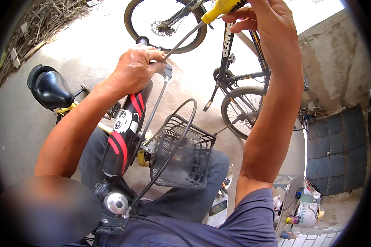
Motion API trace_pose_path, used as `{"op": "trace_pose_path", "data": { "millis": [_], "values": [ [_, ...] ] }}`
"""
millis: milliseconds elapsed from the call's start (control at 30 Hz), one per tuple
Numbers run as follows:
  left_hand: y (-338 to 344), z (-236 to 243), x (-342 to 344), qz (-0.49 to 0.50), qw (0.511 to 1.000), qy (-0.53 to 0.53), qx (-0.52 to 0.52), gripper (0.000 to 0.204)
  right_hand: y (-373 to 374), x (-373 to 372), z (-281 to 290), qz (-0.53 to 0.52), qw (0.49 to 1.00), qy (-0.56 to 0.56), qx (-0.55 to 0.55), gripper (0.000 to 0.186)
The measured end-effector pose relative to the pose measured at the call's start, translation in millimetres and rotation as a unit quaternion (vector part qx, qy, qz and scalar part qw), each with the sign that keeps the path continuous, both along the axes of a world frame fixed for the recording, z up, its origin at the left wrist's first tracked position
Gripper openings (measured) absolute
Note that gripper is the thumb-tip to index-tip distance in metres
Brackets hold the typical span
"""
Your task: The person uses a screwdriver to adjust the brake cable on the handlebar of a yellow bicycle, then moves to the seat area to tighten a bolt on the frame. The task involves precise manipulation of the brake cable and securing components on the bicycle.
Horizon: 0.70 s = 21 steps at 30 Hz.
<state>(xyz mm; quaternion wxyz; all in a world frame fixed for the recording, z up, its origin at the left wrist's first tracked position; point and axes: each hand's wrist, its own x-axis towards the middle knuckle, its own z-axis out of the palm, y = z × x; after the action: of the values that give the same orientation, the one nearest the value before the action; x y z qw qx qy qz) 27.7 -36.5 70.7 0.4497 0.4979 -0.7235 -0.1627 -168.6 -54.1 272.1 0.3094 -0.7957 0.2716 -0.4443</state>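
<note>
My right hand (261,22) grips the yellow handle of a screwdriver (216,10) high at the upper right, its metal shaft slanting down and left. My left hand (138,68) is closed at the upper end of a small bike's handlebar, pinching near the screwdriver's lower shaft beside a grey cable fitting (166,75); what exactly its fingertips hold is hidden. The black padded bar (117,152) with red stripes and a cartoon face runs down toward my lap, near a silver bell (116,202). A black basket (181,164) hangs beside it, and a black saddle (49,88) is at left.
A larger bicycle (243,74) stands ahead on concrete. Dry palm debris (37,20) lies at the upper left. A stained wall (334,61), a dark panel (334,148) and a metal stand with clutter (301,210) are at the right. A phone (218,208) rests on a pale surface beside my leg.
</note>
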Motion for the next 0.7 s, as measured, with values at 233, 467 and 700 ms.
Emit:
{"op": "trace_pose_path", "data": {
  "millis": [233,467,700],
  "values": [
    [-1.8,-0.5,1.4,0.004,1.000,-0.020,0.009,0.020,4.2,0.9,11.9,-0.011,0.998,0.048,0.027,0.033],
    [-6.0,-4.9,0.8,0.016,0.999,-0.048,-0.004,0.020,-0.2,17.0,12.5,-0.099,0.993,0.056,-0.016,0.031],
    [-5.5,-3.9,-0.4,0.023,0.998,-0.050,-0.002,0.019,20.7,9.1,23.9,-0.079,0.992,0.087,0.039,0.039]
  ]
}}
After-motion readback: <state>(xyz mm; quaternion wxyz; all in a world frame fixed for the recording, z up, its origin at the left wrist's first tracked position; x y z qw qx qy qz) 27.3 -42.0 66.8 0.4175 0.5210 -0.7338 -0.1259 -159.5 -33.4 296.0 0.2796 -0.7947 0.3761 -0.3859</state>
